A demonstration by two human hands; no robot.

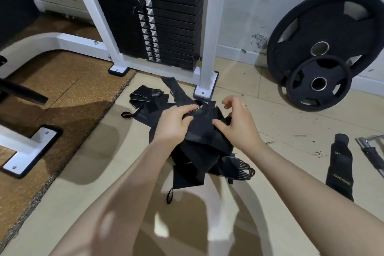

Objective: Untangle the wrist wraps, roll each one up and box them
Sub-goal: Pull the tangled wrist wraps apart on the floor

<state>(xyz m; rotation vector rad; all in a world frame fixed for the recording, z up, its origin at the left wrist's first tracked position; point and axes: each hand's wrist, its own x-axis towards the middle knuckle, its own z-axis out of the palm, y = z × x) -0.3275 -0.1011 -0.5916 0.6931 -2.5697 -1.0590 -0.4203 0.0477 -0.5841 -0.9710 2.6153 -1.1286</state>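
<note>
A tangle of black wrist wraps lies on the tiled floor in the middle of the view, with thumb loops and grey-striped ends sticking out. My left hand grips the upper left of the bundle, fingers curled into the fabric. My right hand holds its upper right side with the thumb pressed on the cloth and the fingers raised. One striped wrap end lies loose to the upper left. Another striped end pokes out at the lower right. No box is in view.
A white weight-stack machine stands right behind the wraps, one foot close to them. Two black weight plates lean on the wall at right. A black sleeve and a metal handle lie at right. A brown mat covers the left floor.
</note>
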